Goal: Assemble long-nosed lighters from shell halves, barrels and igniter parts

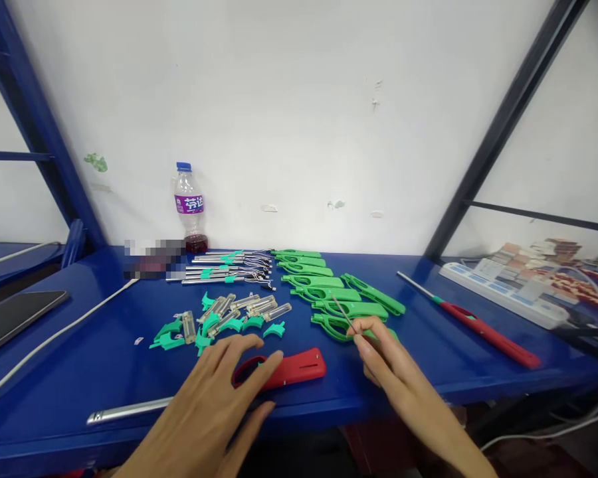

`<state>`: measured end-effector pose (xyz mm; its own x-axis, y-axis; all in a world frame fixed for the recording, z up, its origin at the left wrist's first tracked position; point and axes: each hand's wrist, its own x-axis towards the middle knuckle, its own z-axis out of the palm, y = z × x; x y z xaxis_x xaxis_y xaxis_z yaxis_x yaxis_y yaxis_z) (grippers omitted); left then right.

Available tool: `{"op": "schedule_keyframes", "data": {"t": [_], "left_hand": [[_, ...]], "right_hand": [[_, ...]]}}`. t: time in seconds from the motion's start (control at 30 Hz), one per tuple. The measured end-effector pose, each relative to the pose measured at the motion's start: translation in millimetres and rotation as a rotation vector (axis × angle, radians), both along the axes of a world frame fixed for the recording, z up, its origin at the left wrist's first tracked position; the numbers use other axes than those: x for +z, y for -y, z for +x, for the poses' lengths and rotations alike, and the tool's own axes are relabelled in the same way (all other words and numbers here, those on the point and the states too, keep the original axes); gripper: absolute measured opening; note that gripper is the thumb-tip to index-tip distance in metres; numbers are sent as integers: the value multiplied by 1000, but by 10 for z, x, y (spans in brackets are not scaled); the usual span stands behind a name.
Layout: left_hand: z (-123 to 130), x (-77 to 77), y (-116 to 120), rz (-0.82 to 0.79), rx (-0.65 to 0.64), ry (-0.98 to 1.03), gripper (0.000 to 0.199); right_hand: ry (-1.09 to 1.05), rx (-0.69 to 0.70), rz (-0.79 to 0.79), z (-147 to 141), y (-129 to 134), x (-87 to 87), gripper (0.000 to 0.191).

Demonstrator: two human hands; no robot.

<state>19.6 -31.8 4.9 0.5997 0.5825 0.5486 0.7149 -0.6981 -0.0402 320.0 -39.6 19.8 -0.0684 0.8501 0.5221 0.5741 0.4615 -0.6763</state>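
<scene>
Near the front edge of the table lies a red long-necked lighter [299, 369], its silver metal tube [129, 409] pointing left. My left hand [219, 392] reaches over its handle loop with fingers apart; whether the fingertips touch it I cannot tell. My right hand [383, 355] is closed, pinching a thin metal rod [345, 315] whose tip points up and left. Under and behind that hand are several green lighter shells [351, 309] in a slanting row. Clear fuel tanks [262, 305] and teal plastic pieces [233, 324] lie loose beyond my left hand.
Metal tubes with wires [219, 271] lie along the wall, beside a drink bottle [189, 209]. Another red lighter [488, 332] and a white power strip [503, 295] are at right. A phone [20, 318] and white cable [60, 332] lie at left. Blue shelf posts [54, 126] stand leftward.
</scene>
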Motion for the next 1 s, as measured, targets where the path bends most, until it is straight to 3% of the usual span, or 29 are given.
{"op": "schedule_keyframes", "data": {"t": [0.17,0.3,0.4,0.5,0.63,0.73,0.87,1.0], "left_hand": [[108,-1,-36,-52,-58,-36,57],[74,20,-72,-151,-99,-24,54],[59,37,-84,-164,-107,-20,56],[67,56,-93,-164,-111,-24,56],[84,66,-102,-159,-102,-33,52],[82,51,-103,-153,-103,-28,48],[62,27,-103,-163,-105,-23,48],[43,25,-111,-199,-137,-40,56]], "right_hand": [[-97,-37,-77,252,46,69,22],[-323,-110,57,353,38,261,38],[-508,-90,256,294,-32,365,26],[-633,-82,416,132,-163,341,30],[-458,-164,379,-72,-340,167,19],[-276,-132,387,-137,-393,72,25],[-246,-54,470,-162,-390,78,27],[-250,8,450,-177,-396,114,27]]}}
